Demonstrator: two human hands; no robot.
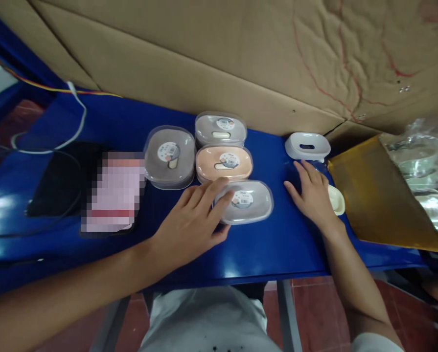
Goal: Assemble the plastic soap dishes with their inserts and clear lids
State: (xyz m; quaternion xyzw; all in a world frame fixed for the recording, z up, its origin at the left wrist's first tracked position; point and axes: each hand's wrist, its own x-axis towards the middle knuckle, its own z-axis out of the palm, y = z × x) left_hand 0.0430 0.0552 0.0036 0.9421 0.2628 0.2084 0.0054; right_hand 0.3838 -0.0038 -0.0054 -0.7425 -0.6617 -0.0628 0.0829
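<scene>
My left hand (196, 220) rests on the left end of a lidded white container (253, 203) with a round label, its fingers spread over the lid. Behind that container sit a peach one (241, 159), a whitish one (207, 124) and a grey one (156, 159), all with clear lids and labels. My right hand (312, 193) hovers or rests at the right, fingers apart, just in front of a white oval dish (309, 144) with a dark slot. A cream oval piece (336, 200) lies partly behind its wrist.
An opened cardboard box (380, 195) with plastic-wrapped items stands at the right. Cardboard (204, 73) walls the back of the blue table (270, 249). At the left are a blurred pinkish object (116, 190), a black item (64, 181) and a white cable (81, 122).
</scene>
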